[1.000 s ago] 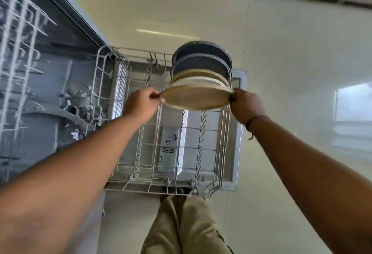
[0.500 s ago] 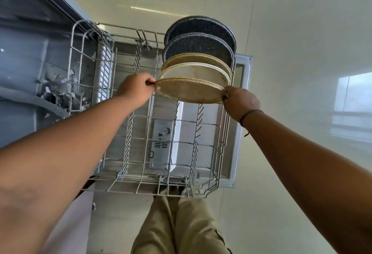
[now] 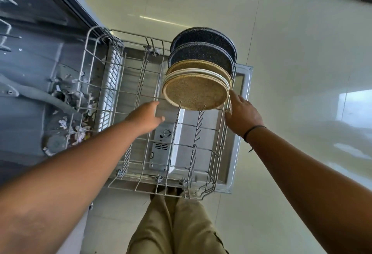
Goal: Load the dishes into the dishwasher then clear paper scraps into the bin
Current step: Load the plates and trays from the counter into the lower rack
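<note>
- Your left hand (image 3: 146,117) hangs over the middle of the pulled-out dishwasher rack (image 3: 100,84), its fingers straight and loosely apart, holding nothing, with a gap between it and the plates.
- Your right hand (image 3: 242,112) is at the right side of the rack, its fingers also straight and apart; the tips reach up just beside the right edge of the nearest plate, and you cannot tell whether they touch it.
- The speckled tan plate (image 3: 195,92) stands on edge in the far right part of the rack, between the upright wire prongs, its flat face turned towards you.
- Right behind it a white plate (image 3: 218,75) stands on edge, then another tan plate (image 3: 193,65), close together with only their rims and upper parts showing.
- Farther back two dark speckled plates (image 3: 203,54) stand on edge in the same row, the rear one at the rack's far edge.
- The near half of the rack holds nothing but its wire prongs.
- The open dishwasher door (image 3: 240,116) lies flat under the rack, with the detergent compartment (image 3: 161,153) showing through the wires.
- To the left, inside the dishwasher tub (image 3: 26,84), paper scraps (image 3: 64,122) lie scattered on the floor of the tub around the spray arm (image 3: 36,93).
- A dark band (image 3: 254,129) circles your right wrist.
- Your tan trousers (image 3: 175,225) show at the near edge, over the pale tiled floor (image 3: 302,52).
</note>
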Available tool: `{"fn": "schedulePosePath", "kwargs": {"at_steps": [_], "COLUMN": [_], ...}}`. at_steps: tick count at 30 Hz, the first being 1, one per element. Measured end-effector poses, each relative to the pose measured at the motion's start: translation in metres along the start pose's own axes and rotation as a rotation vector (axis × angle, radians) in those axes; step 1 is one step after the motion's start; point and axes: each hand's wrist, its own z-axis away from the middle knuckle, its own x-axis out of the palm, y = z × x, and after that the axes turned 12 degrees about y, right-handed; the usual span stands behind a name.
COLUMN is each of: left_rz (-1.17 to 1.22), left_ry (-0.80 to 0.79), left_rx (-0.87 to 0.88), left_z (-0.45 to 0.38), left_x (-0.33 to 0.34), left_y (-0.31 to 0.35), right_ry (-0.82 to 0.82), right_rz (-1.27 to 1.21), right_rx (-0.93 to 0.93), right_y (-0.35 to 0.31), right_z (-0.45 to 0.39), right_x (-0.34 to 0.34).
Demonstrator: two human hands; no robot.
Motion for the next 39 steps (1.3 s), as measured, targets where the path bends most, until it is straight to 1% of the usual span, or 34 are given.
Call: {"fn": "schedulePosePath", "kwargs": {"at_steps": [4, 7, 10, 13, 16, 21, 24, 26, 28, 30, 32, 34, 36, 39], "left_rz": [0.030, 0.043, 0.108, 0.148, 0.163, 0.309, 0.417, 0.489, 0.545, 0.573, 0.573, 0.544, 0.494, 0.481], "left_ry": [-0.055, -0.065, -0.028, 0.092, 0.232, 0.333, 0.392, 0.434, 0.482, 0.544, 0.608, 0.696, 0.810, 0.983], "left_rx": [-0.062, -0.109, -0.120, -0.134, -0.209, -0.497, -0.637, -0.693, -0.711, -0.736, -0.781, -0.847, -0.919, -1.008], "left_z": [0.062, 0.120, 0.195, 0.267, 0.341, 0.452, 0.505, 0.541, 0.577, 0.625, 0.674, 0.734, 0.791, 0.856], "left_x": [-0.003, -0.008, -0.017, -0.018, -0.012, 0.027, 0.059, 0.081, 0.097, 0.114, 0.125, 0.137, 0.142, 0.136], "left_y": [-0.014, -0.027, -0.046, -0.063, -0.084, -0.126, -0.141, -0.145, -0.146, -0.149, -0.151, -0.158, -0.168, -0.180], "right_ry": [-0.111, -0.247, -0.354, -0.391, -0.431, -0.418, -0.405, -0.396, -0.389, -0.372, -0.382, -0.400, -0.381, -0.369], "right_rz": [0.066, 0.145, 0.271, 0.372, 0.443, 0.573, 0.600, 0.614, 0.620, 0.641, 0.648, 0.631, 0.596, 0.522], "right_rx": [-0.023, -0.046, -0.212, -0.445, -0.696, -1.044, -1.212, -1.309, -1.400, -1.524, -1.596, -1.681, -1.792, -1.925], "right_y": [-0.004, -0.018, -0.049, -0.085, -0.126, -0.194, -0.227, -0.247, -0.261, -0.277, -0.292, -0.307, -0.326, -0.362], "right_z": [0.040, 0.075, 0.114, 0.145, 0.177, 0.233, 0.279, 0.321, 0.366, 0.423, 0.479, 0.544, 0.607, 0.684], "right_x": [-0.012, -0.023, -0.035, -0.041, -0.043, -0.040, -0.036, -0.030, -0.025, -0.017, -0.011, -0.006, -0.006, -0.015]}}
